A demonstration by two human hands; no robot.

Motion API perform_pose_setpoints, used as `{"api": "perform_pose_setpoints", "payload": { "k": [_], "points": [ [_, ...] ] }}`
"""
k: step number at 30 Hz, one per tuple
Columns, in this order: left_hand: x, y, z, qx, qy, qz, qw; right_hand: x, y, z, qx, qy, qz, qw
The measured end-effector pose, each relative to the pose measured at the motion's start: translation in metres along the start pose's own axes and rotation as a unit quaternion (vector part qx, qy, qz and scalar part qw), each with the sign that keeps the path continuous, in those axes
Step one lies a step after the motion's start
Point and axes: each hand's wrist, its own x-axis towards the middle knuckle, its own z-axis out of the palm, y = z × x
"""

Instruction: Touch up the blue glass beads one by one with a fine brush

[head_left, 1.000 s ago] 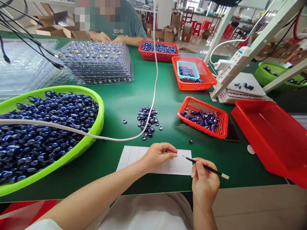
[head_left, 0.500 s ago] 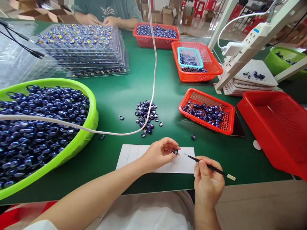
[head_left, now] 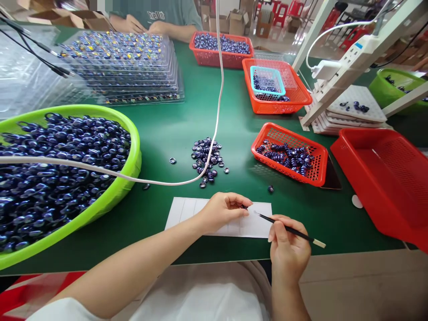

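Observation:
Between thumb and fingers, my left hand [head_left: 224, 212] pinches a small dark piece [head_left: 245, 207], mostly covered by the fingertips, above a white ruled sheet [head_left: 190, 209]. My right hand [head_left: 289, 247] is closed on black tweezers [head_left: 290, 230] with a pale rear end. The tweezers' tip points left, just short of the left fingertips; whatever it may hold is too small to tell. Beyond the sheet lies a pile of shiny dark pieces [head_left: 204, 156], and one loose dark piece [head_left: 270, 189] sits to its right.
A green basin [head_left: 135, 154] of dark pieces fills the left. A white cable [head_left: 219, 102] crosses the table. Right are a red basket [head_left: 325, 166] and a red bin [head_left: 371, 200]. Stacked clear trays [head_left: 177, 84] stand at back left, near another person's hands [head_left: 147, 27].
My left hand has turned slightly, so less of the dark piece shows. The tweezers' tip has moved a little left and up. The whole view has shifted slightly.

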Motion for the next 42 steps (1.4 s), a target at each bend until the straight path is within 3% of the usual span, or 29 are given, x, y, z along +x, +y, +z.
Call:
{"api": "perform_pose_setpoints", "payload": {
  "k": [5, 11, 18, 23, 28, 36, 42],
  "points": [
    [-0.0005, -0.0020, 0.0030, -0.047, 0.007, 0.027, 0.998, 0.0010, 0.0009, 0.0002, 0.000, 0.005, -0.012, 1.000],
    [0.0001, -0.0031, 0.0019, -0.087, -0.012, -0.004, 0.996, 0.0026, 0.0027, -0.0011, 0.043, 0.007, -0.029, 0.999],
    [-0.0004, 0.0034, 0.0004, -0.033, -0.027, 0.036, 0.998, 0.0031, 0.0027, -0.0010, 0.055, 0.023, -0.025, 0.998],
    [-0.0013, 0.0039, -0.0011, -0.007, -0.017, 0.022, 1.000, 0.0040, 0.0026, -0.0007, 0.046, 0.024, -0.029, 0.998],
    [-0.0004, 0.0012, 0.0007, -0.032, -0.010, 0.044, 0.998, 0.0044, 0.0018, 0.0000, 0.044, 0.027, -0.033, 0.998],
    [-0.0032, 0.0032, 0.0040, -0.055, -0.040, 0.013, 0.998, 0.0027, 0.0012, 0.0002, 0.048, 0.017, -0.031, 0.998],
    [-0.0041, 0.0004, 0.0049, 0.029, -0.028, 0.027, 0.999, 0.0022, 0.0027, -0.0010, 0.054, 0.009, -0.034, 0.998]
  ]
}}
